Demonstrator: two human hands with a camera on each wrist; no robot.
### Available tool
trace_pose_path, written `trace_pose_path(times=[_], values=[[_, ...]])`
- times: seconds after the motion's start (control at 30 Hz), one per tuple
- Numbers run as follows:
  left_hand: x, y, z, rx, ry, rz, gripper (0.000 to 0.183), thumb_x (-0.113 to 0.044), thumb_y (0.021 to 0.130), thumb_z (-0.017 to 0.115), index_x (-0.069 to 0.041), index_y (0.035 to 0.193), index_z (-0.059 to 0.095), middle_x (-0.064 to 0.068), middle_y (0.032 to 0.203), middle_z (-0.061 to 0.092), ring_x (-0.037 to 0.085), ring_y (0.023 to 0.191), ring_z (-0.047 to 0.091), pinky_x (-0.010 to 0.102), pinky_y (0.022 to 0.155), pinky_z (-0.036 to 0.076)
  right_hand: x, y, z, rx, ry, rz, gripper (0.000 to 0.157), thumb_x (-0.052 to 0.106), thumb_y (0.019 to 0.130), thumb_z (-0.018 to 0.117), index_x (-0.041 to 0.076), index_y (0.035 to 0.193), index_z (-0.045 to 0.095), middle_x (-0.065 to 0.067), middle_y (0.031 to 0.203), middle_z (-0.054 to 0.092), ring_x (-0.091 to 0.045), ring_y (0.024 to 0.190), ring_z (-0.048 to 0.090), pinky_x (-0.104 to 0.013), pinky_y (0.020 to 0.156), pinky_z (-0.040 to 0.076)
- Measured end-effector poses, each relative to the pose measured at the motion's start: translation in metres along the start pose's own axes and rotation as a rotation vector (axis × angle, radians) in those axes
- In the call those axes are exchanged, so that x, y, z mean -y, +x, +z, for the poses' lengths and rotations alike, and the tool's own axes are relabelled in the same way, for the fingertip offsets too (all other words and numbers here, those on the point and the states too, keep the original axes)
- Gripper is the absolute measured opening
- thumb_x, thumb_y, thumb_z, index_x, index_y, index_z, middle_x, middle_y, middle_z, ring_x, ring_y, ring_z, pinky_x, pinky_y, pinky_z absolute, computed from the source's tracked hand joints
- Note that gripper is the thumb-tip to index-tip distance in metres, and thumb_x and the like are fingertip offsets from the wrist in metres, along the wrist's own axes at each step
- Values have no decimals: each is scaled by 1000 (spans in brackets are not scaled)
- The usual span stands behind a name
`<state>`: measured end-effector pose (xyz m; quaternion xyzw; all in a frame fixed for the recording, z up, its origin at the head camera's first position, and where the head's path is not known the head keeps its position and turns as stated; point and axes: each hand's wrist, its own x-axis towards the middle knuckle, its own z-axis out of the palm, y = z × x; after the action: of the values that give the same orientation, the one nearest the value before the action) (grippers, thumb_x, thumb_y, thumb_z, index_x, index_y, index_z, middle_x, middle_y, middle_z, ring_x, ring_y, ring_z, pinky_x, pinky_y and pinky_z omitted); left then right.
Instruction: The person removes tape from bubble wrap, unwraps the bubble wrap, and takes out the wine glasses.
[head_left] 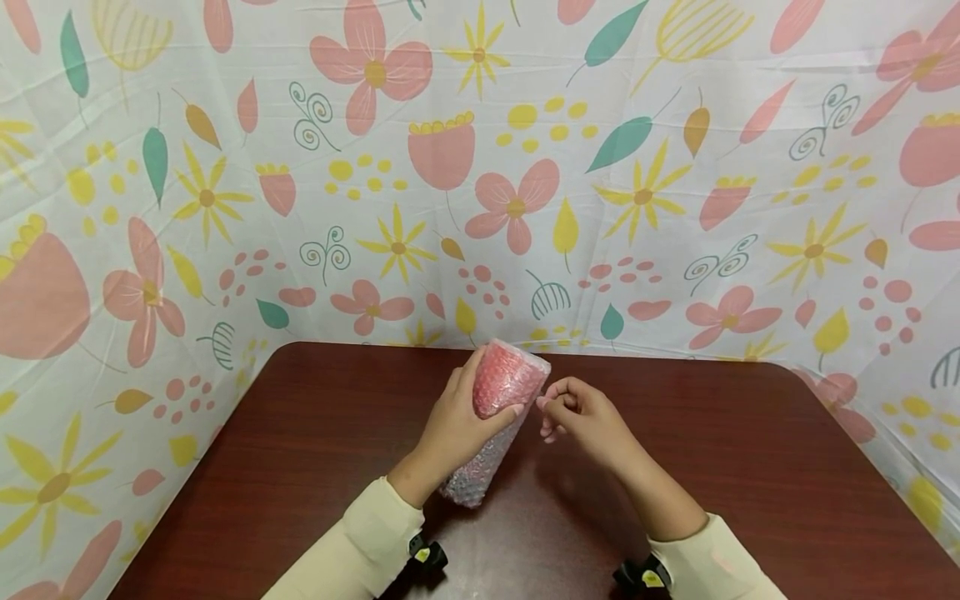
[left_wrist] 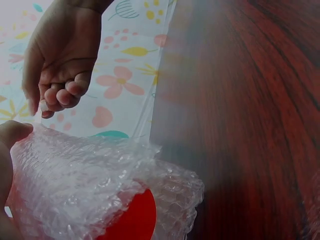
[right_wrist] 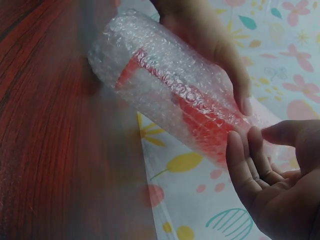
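Observation:
A long red object [head_left: 510, 379] wrapped in clear bubble wrap [head_left: 487, 467] is held tilted over the table. My left hand [head_left: 457, 425] grips its upper part, thumb across the front. Beside the upper right edge, my right hand [head_left: 588, 421] has curled fingers. In the left wrist view, the right hand's thumb and forefinger [left_wrist: 42, 107] pinch a small clear strip rising from the wrap [left_wrist: 75, 175]; whether it is tape or wrap I cannot tell. One end of the wrap gapes there, and a smooth red surface [left_wrist: 132, 217] shows inside. The object's exact kind is hidden by the wrap.
Underneath is a dark reddish-brown table [head_left: 300, 450] with rounded far corners. A white cloth [head_left: 517, 283] printed with flowers and leaves hangs behind it and along both sides. Black straps [head_left: 427, 554] with devices sit at the wrists by the cream sleeves.

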<state>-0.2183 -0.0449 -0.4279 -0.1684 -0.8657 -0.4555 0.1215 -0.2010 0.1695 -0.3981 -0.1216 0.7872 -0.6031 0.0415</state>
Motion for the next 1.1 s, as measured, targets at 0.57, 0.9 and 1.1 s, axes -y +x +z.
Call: trace_pose_path(times=[0.57,0.9,1.1], values=[[0,-2,4,-21,65,12,98,-52,82,79,-32,160,24,10,139,53,29,115,62,48,93,53,-6,0,3,44,31,-45,20,2,103,48,-12,117,46,-22,88,65,-18,77,67,-42,73,61],[-1,-2,3,-51,110,20,98,-50,81,80,-34,160,25,8,139,54,30,113,63,50,93,51,-7,-1,2,124,33,-134,17,2,107,41,-10,119,43,-28,94,61,-24,83,70,-42,76,61],[-2,-2,2,-80,152,32,98,-52,81,80,-30,160,26,9,137,55,29,111,63,51,94,49,-7,0,2,148,33,-150,18,3,108,40,-9,120,42,-30,95,61,-29,84,72,-44,77,60]])
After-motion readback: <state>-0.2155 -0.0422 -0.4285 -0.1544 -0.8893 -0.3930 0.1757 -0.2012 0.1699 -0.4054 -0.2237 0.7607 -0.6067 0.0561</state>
